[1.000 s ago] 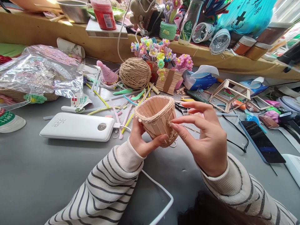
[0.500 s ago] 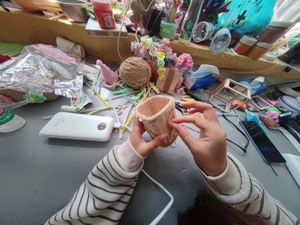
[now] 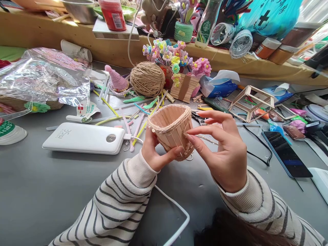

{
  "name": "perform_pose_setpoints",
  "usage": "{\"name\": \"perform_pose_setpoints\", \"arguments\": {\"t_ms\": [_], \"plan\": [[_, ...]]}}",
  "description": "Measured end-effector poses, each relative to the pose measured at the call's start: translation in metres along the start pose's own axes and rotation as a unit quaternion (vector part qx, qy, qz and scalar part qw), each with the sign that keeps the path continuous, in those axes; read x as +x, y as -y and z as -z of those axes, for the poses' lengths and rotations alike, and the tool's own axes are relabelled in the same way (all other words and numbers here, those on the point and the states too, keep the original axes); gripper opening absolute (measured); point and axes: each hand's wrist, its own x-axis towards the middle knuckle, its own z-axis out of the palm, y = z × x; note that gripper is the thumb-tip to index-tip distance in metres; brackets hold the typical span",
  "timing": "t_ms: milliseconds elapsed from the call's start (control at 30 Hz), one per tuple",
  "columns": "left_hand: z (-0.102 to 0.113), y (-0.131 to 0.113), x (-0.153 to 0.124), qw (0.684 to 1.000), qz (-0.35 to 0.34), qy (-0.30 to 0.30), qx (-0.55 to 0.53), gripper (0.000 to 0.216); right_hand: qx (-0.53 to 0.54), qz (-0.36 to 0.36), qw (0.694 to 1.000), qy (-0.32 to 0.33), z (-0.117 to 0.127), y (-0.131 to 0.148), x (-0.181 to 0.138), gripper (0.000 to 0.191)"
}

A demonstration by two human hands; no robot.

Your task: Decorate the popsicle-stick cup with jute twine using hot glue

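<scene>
A small basket (image 3: 170, 133) of pale wooden slats, with twine round its rim and base, is held tilted above the table. My left hand (image 3: 156, 152) is wrapped round its left side and underside, the thumb lying across the lower front. On the basket's right side, the thumb and index finger of my right hand (image 3: 222, 147) pinch a small piece of twine decoration (image 3: 187, 134) against the slats. The other right fingers are raised and apart. How the pinched piece is fixed to the basket is hidden by my fingertips.
A white power bank (image 3: 84, 138) with a cable (image 3: 176, 201) lies left of my hands. Behind stand a twine ball (image 3: 148, 79), a pink cone (image 3: 118, 79) and a stack of craft sticks (image 3: 185, 87). A wooden stick frame (image 3: 252, 102) and a phone (image 3: 287, 153) are to the right.
Almost nothing differs: both hands and the basket keep the same pose. The view has shifted very slightly.
</scene>
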Motion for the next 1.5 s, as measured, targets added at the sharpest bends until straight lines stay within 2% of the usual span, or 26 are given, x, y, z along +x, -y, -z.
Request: {"name": "perform_pose_setpoints", "arguments": {"t_ms": [233,467,600,900,1500], "plan": [[0.004,0.004,-0.001,0.998,0.001,-0.012,-0.068,0.050,0.010,0.028,1.000,-0.001,-0.001,0.004,-0.003,0.017],[0.004,0.002,-0.001,0.995,-0.014,-0.017,-0.096,0.061,-0.096,0.148,0.984,0.025,-0.004,0.003,-0.012,0.038],[0.004,-0.002,-0.001,0.995,0.005,-0.007,-0.098,0.060,-0.152,0.183,0.971,0.026,-0.009,0.002,-0.015,0.044],[0.004,-0.004,-0.001,0.998,0.021,-0.016,-0.062,0.060,-0.168,0.197,0.966,0.010,-0.012,0.004,-0.015,0.045],[0.004,-0.001,-0.002,0.995,0.026,-0.004,-0.093,0.063,-0.160,0.193,0.968,0.016,-0.013,0.000,-0.015,0.043]]}}
